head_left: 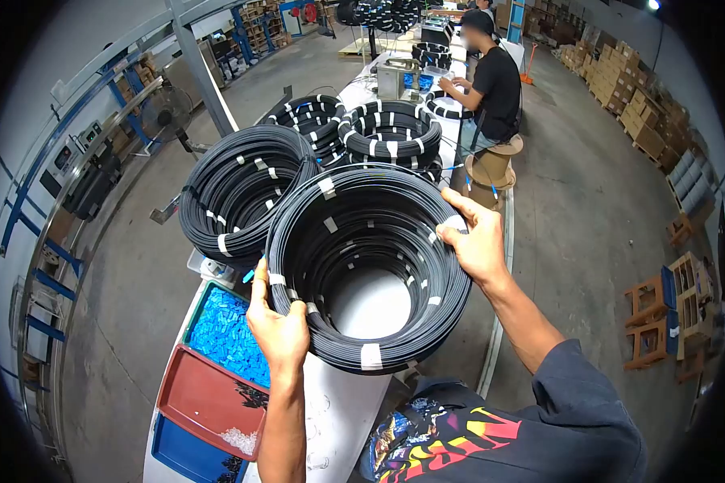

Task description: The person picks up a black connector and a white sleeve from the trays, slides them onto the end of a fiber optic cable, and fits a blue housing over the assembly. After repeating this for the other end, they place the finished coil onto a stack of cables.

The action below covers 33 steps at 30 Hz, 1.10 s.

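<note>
A black cable coil (419,348) bound with white tape tops a tall stack of coils on the white table, right in front of me. My left hand (280,330) grips its left side, thumb over the inner edge and fingers along the outside. On the upper right side, my right hand (477,241) is closed over the rim, its thumb by a white tape band. The white tabletop shows through the stack's round opening. A blue-tipped cable end (251,274) sticks out beside my left fingers.
Another coil stack (197,197) leans close on the left, with more taped coils (391,147) behind. A green tray holds blue connector parts (227,330); a red tray (205,394) and blue tray (189,451) sit nearer. Farther along the table, a person (498,84) sits handling a coil.
</note>
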### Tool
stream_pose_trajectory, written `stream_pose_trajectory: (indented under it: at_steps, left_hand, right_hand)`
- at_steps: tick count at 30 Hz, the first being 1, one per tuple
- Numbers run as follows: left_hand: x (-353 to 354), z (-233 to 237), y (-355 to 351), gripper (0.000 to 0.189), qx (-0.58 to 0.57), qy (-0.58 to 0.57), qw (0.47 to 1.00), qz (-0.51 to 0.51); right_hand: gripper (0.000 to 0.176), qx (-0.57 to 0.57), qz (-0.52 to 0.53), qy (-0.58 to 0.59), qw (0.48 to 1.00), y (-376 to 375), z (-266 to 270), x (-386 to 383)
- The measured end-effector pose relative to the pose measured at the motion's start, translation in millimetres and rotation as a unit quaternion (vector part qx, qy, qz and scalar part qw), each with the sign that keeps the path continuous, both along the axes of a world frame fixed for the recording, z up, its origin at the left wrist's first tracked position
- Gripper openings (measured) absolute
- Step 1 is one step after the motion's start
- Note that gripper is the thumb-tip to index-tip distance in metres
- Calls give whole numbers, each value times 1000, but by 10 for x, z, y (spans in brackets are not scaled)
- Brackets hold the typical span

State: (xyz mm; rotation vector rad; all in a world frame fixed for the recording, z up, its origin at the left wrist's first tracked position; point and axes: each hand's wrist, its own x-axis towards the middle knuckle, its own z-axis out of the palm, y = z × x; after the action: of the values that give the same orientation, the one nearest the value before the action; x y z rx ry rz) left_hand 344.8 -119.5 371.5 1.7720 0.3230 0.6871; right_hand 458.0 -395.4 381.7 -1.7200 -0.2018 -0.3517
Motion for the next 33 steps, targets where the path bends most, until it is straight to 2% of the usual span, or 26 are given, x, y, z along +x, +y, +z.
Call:
stream_pose_trajectory:
  at_steps: [6,9,11,13,15,17,19,21,22,23,25,27,29,31,33]
  left_hand:
    - [13,-13,16,76,72,4,997,15]
    - [21,-34,63,77,35,6,999,-5]
    - [33,-93,78,74,-6,-3,1000,-14]
    - [33,-149,68,69,10,-47,999,-11]
    - [13,-177,114,65,78,-64,995,6]
    - [-59,-139,64,59,149,-113,980,67]
    - [-182,-113,8,56,149,-159,971,100]
    - [-293,-230,-29,50,141,-212,965,65]
    - [-337,-284,-80,52,95,-209,972,56]
    - [-363,-324,-166,55,49,-203,977,45]
    - [-267,-366,-243,71,-4,-199,980,19]
    - [-189,-276,-288,78,-71,-185,979,-36]
    - [-136,-289,-301,79,-73,-198,977,-36]
    - [-97,-300,-316,80,-75,-209,974,-40]
    - [-102,-312,-321,79,-76,-210,974,-32]
  right_hand:
    - [58,-12,3,0,1000,-8,-23,61]
    - [58,-14,8,2,1000,-24,-31,63]
    - [56,40,34,25,998,-37,-4,67]
    - [53,46,48,17,998,-64,-35,101]
    - [52,51,61,12,997,-122,-44,96]
    - [51,-155,-56,-137,977,-175,-24,17]
    - [50,-170,-107,-183,962,-135,107,-253]
    - [55,-177,-74,-185,964,-175,23,-413]
    - [68,-154,-28,-154,976,-182,-46,-440]
    - [76,-85,24,-111,990,-124,-105,-467]
    - [83,13,71,-63,995,-39,-173,-460]
    - [84,-15,64,-78,995,-71,-232,-420]
    - [86,-44,56,-93,993,-80,-239,-396]
    - [88,6,91,-86,992,-45,-198,-417]
    - [85,9,87,-69,994,-20,-149,-457]
